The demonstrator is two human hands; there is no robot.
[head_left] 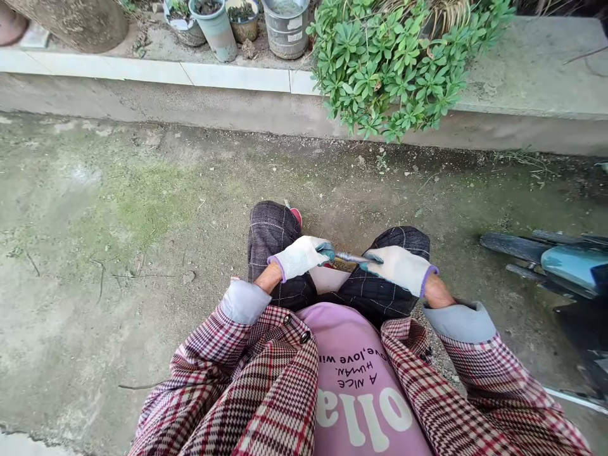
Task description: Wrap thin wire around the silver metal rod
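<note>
A thin grey metal rod with a ridged, coil-like surface spans the gap between my hands, above my lap. My left hand, in a white glove with teal fingertips and a purple cuff, is closed on its left end. The other end is gripped by my right hand, gloved the same way. Both ends of the rod are partly hidden by the fingers, so I cannot tell its exact kind. Beneath it are my knees in dark checked trousers and something pale between my thighs.
Ahead runs a low ledge with white edge tiles. On it stand a pale green pot, a metal bucket and a leafy bush overhanging the edge. A vehicle wheel is at right on the mossy concrete ground.
</note>
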